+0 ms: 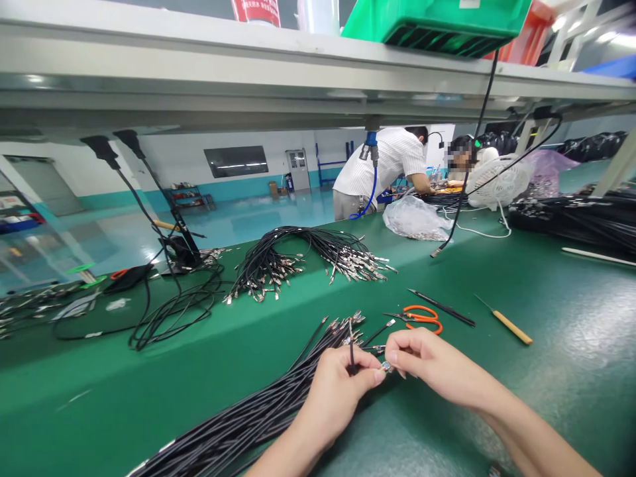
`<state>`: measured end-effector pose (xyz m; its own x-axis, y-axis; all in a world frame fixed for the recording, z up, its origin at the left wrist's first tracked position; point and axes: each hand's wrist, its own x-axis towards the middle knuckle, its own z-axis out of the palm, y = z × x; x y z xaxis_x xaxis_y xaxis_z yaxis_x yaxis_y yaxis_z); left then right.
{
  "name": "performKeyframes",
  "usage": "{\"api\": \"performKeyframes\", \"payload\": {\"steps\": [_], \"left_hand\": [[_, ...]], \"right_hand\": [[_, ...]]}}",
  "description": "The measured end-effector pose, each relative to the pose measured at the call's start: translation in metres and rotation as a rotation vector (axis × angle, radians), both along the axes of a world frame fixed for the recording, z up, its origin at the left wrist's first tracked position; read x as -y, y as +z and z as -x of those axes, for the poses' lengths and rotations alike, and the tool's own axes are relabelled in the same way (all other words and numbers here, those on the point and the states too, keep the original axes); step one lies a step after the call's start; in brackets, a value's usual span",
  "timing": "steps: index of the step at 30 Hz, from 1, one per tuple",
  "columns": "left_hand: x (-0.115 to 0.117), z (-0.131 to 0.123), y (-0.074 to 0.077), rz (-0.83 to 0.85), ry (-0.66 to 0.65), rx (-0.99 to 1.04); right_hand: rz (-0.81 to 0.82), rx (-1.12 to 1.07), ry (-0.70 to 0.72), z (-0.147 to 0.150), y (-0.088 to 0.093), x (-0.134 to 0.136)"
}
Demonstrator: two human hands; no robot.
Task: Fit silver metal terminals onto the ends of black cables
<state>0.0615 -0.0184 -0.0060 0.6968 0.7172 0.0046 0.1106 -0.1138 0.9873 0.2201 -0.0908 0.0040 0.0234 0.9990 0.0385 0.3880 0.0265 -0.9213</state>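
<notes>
Thin black insulated cable with a small silver metal terminal at its tip is held just above the green bench, between the two hands. Left hand is closed on the cable, pinching it between thumb and fingers. Right hand has its fingertips pressed together at the silver terminal, nearly touching the left hand. Exact work on the terminal is hidden by the fingers. Long bundle of black cables lies under and left of the hands, its silver ends gathered just beyond them. Orange-handled steel scissors, a slim black-handled tool and a wooden-handled awl lie nearby on the green bench. Farther along sits a looped bundle of silver-tipped black cables. Overhead shelf holds a green plastic crate and a red bin, contents of both hidden. Clear plastic bag rests on the bench, contents unclear. Co-worker in a white striped shirt leans over the far bench.
</notes>
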Motion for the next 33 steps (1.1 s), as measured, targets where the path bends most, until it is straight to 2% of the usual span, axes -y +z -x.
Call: {"api": "performKeyframes", "payload": {"steps": [6, 13, 21, 27, 33], "left_hand": [[0.000, 0.000, 0.000, -0.037, 0.017, 0.006], [0.001, -0.001, 0.001, 0.038, 0.048, 0.025], [0.003, -0.002, -0.001, 0.061, 0.077, 0.018], [-0.002, 0.000, 0.005, 0.183, 0.081, 0.072], [-0.012, 0.003, 0.004, 0.323, 0.103, 0.155]], "right_hand": [[-0.013, 0.021, -0.007, 0.001, 0.002, 0.000], [0.023, 0.020, -0.035, 0.003, 0.000, -0.001], [-0.063, 0.239, -0.096, 0.007, 0.003, 0.002], [-0.060, 0.118, -0.111, 0.001, -0.001, -0.004], [-0.014, 0.108, -0.042, 0.006, -0.012, -0.007]]}}
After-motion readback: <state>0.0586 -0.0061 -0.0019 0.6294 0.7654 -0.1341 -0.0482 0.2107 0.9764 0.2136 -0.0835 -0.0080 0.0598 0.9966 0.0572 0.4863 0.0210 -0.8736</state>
